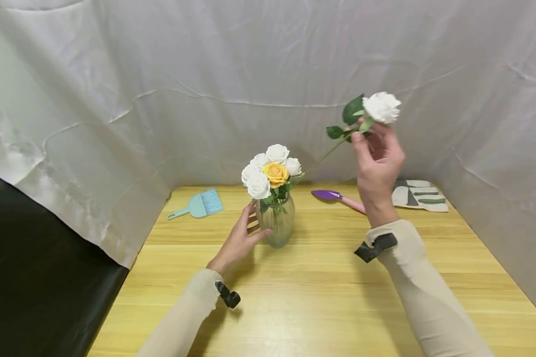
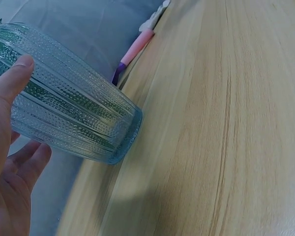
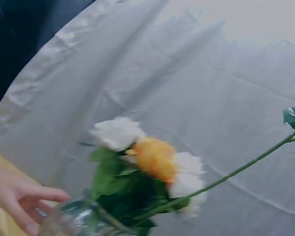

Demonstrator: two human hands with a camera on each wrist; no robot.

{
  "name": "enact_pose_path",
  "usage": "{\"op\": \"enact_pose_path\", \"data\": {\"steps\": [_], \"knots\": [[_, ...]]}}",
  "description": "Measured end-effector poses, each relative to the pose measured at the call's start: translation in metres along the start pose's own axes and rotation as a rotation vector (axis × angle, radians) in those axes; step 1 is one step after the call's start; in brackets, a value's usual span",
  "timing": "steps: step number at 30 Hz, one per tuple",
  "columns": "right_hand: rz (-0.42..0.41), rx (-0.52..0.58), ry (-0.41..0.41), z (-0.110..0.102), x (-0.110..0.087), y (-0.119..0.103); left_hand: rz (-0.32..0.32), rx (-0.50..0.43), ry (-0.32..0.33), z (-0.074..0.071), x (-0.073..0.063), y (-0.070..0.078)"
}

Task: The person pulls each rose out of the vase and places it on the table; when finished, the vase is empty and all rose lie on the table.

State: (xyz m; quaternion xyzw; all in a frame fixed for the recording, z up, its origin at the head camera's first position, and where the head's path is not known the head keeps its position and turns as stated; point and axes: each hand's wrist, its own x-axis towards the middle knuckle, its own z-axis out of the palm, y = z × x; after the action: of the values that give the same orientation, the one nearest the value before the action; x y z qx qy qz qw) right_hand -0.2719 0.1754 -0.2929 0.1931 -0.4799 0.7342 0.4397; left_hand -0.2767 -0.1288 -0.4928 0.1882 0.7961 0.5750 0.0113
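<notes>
A ribbed clear glass vase [image 1: 275, 223] stands upright on the table, holding several white roses [image 1: 258, 185] and one yellow rose [image 1: 275, 174]. My left hand [image 1: 242, 236] holds the vase from its left side, thumb [image 2: 17, 73] on the near side and fingers around the back. Raised to the right, my right hand [image 1: 381, 156] pinches another white rose [image 1: 381, 107] just under its bloom. Its green stem [image 3: 246, 167] slants down to the left, and the lower end overlaps the bouquet by the vase rim in the right wrist view.
On the left lies a light blue dustpan with a brush [image 1: 201, 204]. Behind the right arm are a purple trowel [image 1: 326, 195] with a pink handle and a white-and-grey glove [image 1: 422, 196]. Grey curtain [image 1: 232, 124] encloses the back and sides of the wooden table [image 1: 312, 307].
</notes>
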Motion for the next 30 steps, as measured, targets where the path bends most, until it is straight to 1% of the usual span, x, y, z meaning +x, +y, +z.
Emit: {"op": "enact_pose_path", "data": {"steps": [3, 4, 8, 11, 15, 17, 18, 22, 26, 29, 30], "knots": [[-0.004, 0.041, 0.089, -0.012, 0.013, -0.009, -0.004, -0.001, -0.004, 0.001, 0.0, 0.001], [-0.012, 0.051, 0.107, -0.017, 0.017, -0.011, -0.004, -0.002, -0.006, 0.001, 0.0, 0.001], [-0.038, 0.046, 0.14, -0.041, 0.03, -0.021, -0.004, -0.002, -0.004, 0.002, 0.001, 0.0], [-0.048, 0.024, 0.145, -0.062, 0.036, -0.026, -0.008, -0.004, 0.0, 0.002, 0.001, 0.0], [-0.047, -0.031, 0.129, -0.095, 0.038, -0.032, -0.008, -0.007, -0.005, 0.003, 0.002, 0.001], [-0.045, -0.078, 0.103, -0.113, 0.037, -0.034, -0.006, -0.005, -0.008, 0.003, 0.002, 0.0], [-0.049, -0.121, 0.085, -0.122, 0.036, -0.035, -0.006, -0.004, -0.009, 0.003, 0.002, 0.0], [-0.039, -0.21, 0.018, -0.16, 0.034, -0.034, -0.007, 0.003, -0.006, 0.002, 0.002, 0.0], [0.042, -0.2, -0.008, -0.198, 0.032, -0.031, -0.001, 0.003, -0.001, 0.001, 0.002, 0.001], [0.116, -0.351, -0.011, -0.226, 0.025, -0.033, 0.006, -0.005, -0.005, 0.001, 0.002, 0.0], [0.136, -0.436, -0.017, -0.234, 0.023, -0.034, 0.007, -0.008, -0.007, 0.002, 0.002, -0.001]]}}
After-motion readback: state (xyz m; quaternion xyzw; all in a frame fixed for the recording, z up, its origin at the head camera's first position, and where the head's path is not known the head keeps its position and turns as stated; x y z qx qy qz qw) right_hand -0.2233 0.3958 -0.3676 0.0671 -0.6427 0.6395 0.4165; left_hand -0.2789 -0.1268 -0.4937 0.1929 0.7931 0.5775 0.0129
